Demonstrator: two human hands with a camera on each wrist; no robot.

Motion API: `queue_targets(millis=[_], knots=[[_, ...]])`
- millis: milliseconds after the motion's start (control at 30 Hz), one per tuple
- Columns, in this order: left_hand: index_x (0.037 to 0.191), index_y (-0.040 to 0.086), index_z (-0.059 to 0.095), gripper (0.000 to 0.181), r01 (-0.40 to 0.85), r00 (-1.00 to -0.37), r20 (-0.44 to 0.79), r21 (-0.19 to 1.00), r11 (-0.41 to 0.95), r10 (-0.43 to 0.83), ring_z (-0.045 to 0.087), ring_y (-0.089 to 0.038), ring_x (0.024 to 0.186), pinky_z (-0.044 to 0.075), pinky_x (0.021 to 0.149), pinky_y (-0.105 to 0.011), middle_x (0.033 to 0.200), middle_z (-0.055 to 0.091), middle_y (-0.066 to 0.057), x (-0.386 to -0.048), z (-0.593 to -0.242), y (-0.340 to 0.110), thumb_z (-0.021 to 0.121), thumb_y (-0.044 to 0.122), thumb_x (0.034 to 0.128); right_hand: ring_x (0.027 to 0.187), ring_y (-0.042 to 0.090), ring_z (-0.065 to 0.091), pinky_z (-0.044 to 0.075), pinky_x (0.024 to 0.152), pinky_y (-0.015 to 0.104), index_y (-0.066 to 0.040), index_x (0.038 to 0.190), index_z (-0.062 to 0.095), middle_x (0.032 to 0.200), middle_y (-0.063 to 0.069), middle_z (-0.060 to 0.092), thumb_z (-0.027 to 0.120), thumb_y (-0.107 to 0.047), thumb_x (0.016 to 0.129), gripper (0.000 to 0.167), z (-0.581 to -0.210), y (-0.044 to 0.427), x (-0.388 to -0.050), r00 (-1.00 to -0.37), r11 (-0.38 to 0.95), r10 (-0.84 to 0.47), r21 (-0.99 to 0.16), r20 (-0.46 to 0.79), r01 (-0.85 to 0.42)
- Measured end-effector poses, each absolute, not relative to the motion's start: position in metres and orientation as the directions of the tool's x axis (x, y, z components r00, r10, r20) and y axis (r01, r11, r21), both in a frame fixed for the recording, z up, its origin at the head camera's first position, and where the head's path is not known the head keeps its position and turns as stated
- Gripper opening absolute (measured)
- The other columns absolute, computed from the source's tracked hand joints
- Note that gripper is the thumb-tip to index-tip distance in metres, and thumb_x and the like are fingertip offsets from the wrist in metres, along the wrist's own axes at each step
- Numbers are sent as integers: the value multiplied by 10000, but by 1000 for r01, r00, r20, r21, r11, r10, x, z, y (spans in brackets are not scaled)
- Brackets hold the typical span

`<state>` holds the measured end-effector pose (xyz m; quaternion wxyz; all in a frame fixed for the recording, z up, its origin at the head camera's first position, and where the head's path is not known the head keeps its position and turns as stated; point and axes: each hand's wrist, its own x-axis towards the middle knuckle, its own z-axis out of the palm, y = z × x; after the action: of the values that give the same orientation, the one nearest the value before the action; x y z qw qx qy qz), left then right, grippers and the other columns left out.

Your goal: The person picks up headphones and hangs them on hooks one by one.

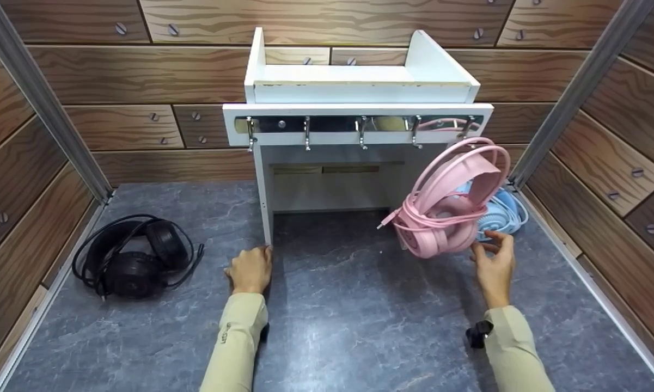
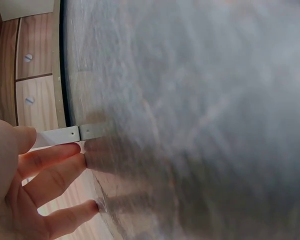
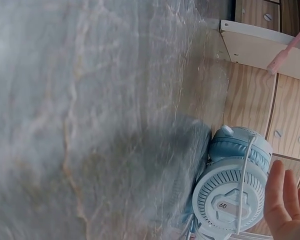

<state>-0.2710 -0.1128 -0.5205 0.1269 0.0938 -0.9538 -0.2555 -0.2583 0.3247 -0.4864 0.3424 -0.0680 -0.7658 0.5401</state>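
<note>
A pair of pink headphones (image 1: 435,218), its cable wound round it, hangs at the right end of the white hook rack (image 1: 332,133). Just below and to the right of it is my right hand (image 1: 493,267), fingers loosely bent and holding nothing. Beyond that hand, blue headphones (image 1: 501,212) lie on the grey surface, partly hidden by the pink pair; the right wrist view shows their round ear cup (image 3: 225,200) near my fingers (image 3: 275,195). My left hand (image 1: 250,269) pinches the lower front edge of the rack's left side panel (image 2: 60,136) between thumb and fingers.
Black headphones (image 1: 136,267) with a coiled cable lie on the grey surface (image 1: 332,326) at the left. Several metal hooks (image 1: 307,133) line the rack's front, below an upper shelf (image 1: 337,73). Wood-patterned walls (image 1: 141,73) enclose the back and sides.
</note>
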Motion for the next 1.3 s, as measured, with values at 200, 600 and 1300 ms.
queue_targets(millis=[200,600,1300], knots=[[1033,72,776,293,-119,-952,184,518,847,-246,663,-567,919,419,793,-787,1023,709,-293,-270,-520,-113,571,282,1025,756,-94,533,465,566,92,130,1194,493,1152,251,573,616,51,933,299,-484,330,-260,-773,446,470,-870,427,-210],[992,55,770,307,-117,-950,196,501,858,-244,669,-561,876,455,746,-751,985,714,-290,-271,-521,-113,569,283,1027,702,-85,522,460,545,96,119,1192,490,1171,257,565,651,-13,952,317,-482,336,-262,-787,472,465,-866,405,-166],[957,34,769,312,-109,-944,220,494,862,-246,676,-554,822,477,679,-721,923,713,-296,-269,-521,-112,582,276,1017,560,-61,492,484,509,134,80,1301,399,1237,259,503,621,-128,964,453,-479,343,-266,-833,422,524,-903,177,73]])
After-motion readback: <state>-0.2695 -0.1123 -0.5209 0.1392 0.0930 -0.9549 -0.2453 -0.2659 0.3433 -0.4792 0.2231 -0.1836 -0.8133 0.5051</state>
